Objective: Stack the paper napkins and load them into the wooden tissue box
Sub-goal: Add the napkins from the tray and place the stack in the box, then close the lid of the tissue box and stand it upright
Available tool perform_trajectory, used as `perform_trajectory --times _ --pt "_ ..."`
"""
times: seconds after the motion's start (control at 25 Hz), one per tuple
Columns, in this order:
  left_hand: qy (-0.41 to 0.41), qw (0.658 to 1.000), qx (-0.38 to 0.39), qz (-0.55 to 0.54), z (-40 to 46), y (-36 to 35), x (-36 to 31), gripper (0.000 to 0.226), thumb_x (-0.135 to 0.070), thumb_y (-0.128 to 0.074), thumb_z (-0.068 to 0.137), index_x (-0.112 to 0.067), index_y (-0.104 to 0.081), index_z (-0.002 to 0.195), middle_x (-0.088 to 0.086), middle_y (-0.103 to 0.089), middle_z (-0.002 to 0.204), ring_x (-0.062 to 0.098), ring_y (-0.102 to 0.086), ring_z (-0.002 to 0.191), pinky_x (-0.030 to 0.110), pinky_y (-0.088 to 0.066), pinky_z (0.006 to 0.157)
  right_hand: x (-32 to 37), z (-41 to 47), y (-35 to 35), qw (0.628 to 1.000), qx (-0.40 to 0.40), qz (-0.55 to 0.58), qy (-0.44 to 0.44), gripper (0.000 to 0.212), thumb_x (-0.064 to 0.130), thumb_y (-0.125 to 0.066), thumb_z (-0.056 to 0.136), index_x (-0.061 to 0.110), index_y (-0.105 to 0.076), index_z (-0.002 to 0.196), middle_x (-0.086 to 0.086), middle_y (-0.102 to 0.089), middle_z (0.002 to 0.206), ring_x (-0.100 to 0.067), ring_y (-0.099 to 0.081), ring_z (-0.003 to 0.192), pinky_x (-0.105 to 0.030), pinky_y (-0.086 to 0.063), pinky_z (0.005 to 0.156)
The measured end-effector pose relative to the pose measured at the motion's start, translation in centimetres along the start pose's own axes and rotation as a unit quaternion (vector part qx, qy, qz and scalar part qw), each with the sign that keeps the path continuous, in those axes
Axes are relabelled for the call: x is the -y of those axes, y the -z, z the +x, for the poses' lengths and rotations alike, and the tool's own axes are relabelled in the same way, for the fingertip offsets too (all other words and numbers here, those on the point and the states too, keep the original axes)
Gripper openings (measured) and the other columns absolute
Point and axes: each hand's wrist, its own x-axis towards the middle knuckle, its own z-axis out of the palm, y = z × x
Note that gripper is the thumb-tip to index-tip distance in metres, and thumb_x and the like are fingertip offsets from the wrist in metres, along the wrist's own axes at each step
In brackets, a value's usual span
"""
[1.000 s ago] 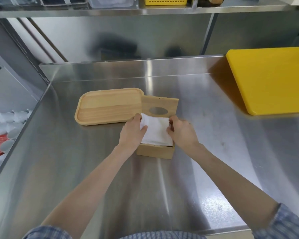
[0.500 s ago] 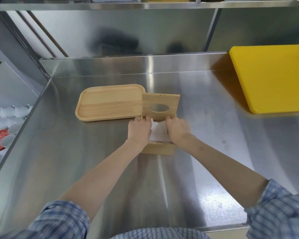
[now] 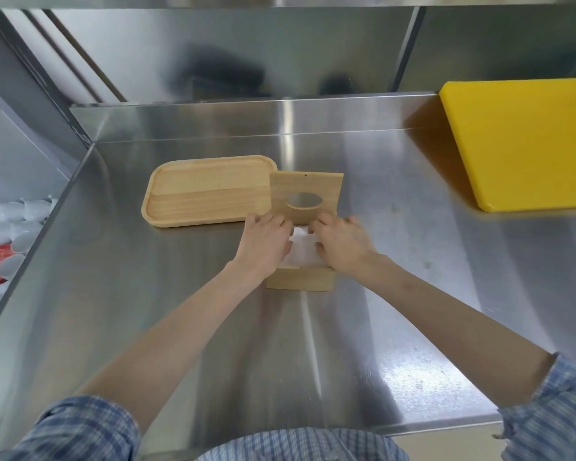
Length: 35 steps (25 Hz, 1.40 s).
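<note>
Steel counter (image 3: pixel 396 227); both hands flat on napkins (image 3: pixel 301 249) in box (image 3: pixel 300 279).

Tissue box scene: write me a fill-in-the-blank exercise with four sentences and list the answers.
1. The lid of the wooden tissue box stands ____.
2. The hole in the lid is ____ in shape.
3. The left hand and right hand press on the ____ napkins.
4. The cutting board on the right is ____.

Answers: open; oval; white; yellow
</note>
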Motion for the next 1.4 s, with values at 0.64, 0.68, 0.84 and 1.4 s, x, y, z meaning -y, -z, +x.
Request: perform_trajectory --times 0.64,0.68,0.84,1.4 --pt "-0.054 0.974 0.164 0.148 0.5 1.0 -0.4 0.041 -0.039 -0.038 0.094 -0.012 -0.061 0.115 0.002 -0.059 0.125 0.022 -0.031 0.13 0.041 -0.017 0.11 -0.1 1.6 -0.6 0.98 0.157 -0.122 -0.027 0.035 0.019 -0.051 0.09 0.011 -0.051 0.124 -0.004 -0.052 0.132 -0.019 -0.037 0.128 -0.039 -0.026 0.107" --pt "-0.055 0.972 0.173 0.15 0.6 1.0 -0.4 0.042 -0.04 -0.036 0.095 -0.012 -0.06 0.116 0.003 -0.059 0.126 0.021 -0.031 0.13 0.042 -0.016 0.111 -0.2 1.6 -0.6 0.981 0.151 -0.118 -0.019 0.035 0.019 -0.051 0.09 0.011 -0.052 0.123 -0.004 -0.052 0.131 -0.019 -0.038 0.128 -0.039 -0.027 0.106" --pt "-0.051 0.978 0.177 0.101 0.3 1.0 -0.3 0.04 -0.038 -0.037 0.094 -0.012 -0.059 0.117 0.005 -0.059 0.127 0.019 -0.033 0.131 0.044 -0.01 0.114 -1.0 0.5 -0.3 0.995 0.095 -0.016 0.013 0.033 0.016 -0.047 0.089 0.013 -0.053 0.122 -0.005 -0.056 0.128 -0.022 -0.046 0.122 -0.037 -0.033 0.098" --pt "0.063 0.981 -0.153 -0.106 0.6 7.2 1.2 0.045 -0.028 -0.054 0.089 -0.013 -0.045 0.13 0.01 -0.052 0.122 0.027 -0.047 0.114 0.037 -0.039 0.088 -2.6 0.8 5.1 0.963 -0.25 0.091 0.045 0.041 0.011 -0.059 0.084 0.013 -0.054 0.125 -0.009 -0.056 0.128 -0.031 -0.05 0.116 -0.038 -0.04 0.084"
